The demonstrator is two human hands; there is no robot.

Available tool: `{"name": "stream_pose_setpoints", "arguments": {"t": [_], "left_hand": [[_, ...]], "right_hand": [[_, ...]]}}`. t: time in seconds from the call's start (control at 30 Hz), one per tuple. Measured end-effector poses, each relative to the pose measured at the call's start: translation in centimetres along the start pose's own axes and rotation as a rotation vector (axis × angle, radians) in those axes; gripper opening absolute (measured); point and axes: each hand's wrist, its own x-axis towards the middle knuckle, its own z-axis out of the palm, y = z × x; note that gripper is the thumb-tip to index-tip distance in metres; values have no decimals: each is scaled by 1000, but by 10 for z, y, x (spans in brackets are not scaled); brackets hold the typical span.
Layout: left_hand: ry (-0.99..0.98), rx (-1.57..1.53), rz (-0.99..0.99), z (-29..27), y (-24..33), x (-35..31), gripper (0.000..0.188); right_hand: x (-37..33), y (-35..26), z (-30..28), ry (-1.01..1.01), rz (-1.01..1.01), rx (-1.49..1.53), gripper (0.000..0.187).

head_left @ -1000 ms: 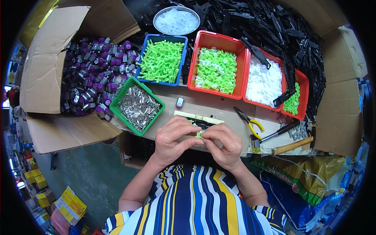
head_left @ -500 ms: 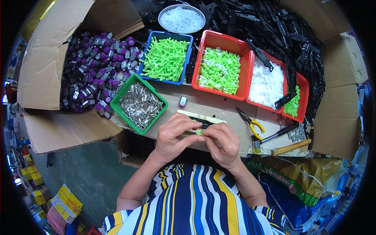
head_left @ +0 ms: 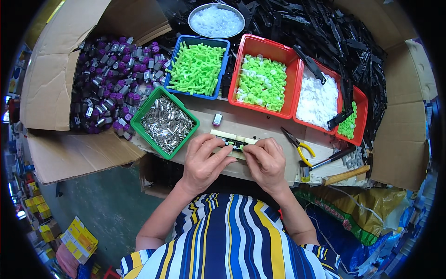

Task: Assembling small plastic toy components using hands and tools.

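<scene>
Both my hands work at a long black plastic part (head_left: 236, 143) lying in a cream-coloured holder (head_left: 246, 139) at the table's front. Small bright green and white pieces show in the black part. My left hand (head_left: 202, 159) is closed at its left end, fingertips on a small green plastic piece (head_left: 229, 146). Opposite it, my right hand (head_left: 265, 162) has thumb and fingers pinched together at the right end, beside another bit of green; what lies between those fingertips is hidden. A grey and purple motor-like block (head_left: 217, 120) stands just behind the holder.
Behind are a green bin of metal pins (head_left: 166, 124), a blue bin of green sticks (head_left: 195, 67), and red bins (head_left: 297, 88) of green and white pieces. Yellow-handled pliers (head_left: 298, 146) and a wooden-handled hammer (head_left: 346, 175) lie right. Black parts (head_left: 297, 28) are heaped at the back.
The green piece pinched between both hands in front of the holder is now down at the black part. My hands have moved slightly apart, uncovering more of the holder.
</scene>
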Motion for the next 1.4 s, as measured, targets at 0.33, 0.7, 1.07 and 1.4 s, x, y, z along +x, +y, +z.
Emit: {"name": "stream_pose_setpoints", "arguments": {"t": [0.33, 0.7, 1.07, 1.4], "left_hand": [[-30, 60, 97, 6, -3, -6, 34], [-59, 117, 144, 10, -3, -10, 34], [-130, 169, 197, 10, -3, -7, 32], [-185, 236, 275, 1, -6, -5, 32]], "right_hand": [[3, 0, 0, -9, -18, -28, 19], [13, -3, -7, -151, -68, -51, 20], [14, 5, -7, -120, -35, -7, 24], [7, 11, -1, -192, -4, 9, 28]]}}
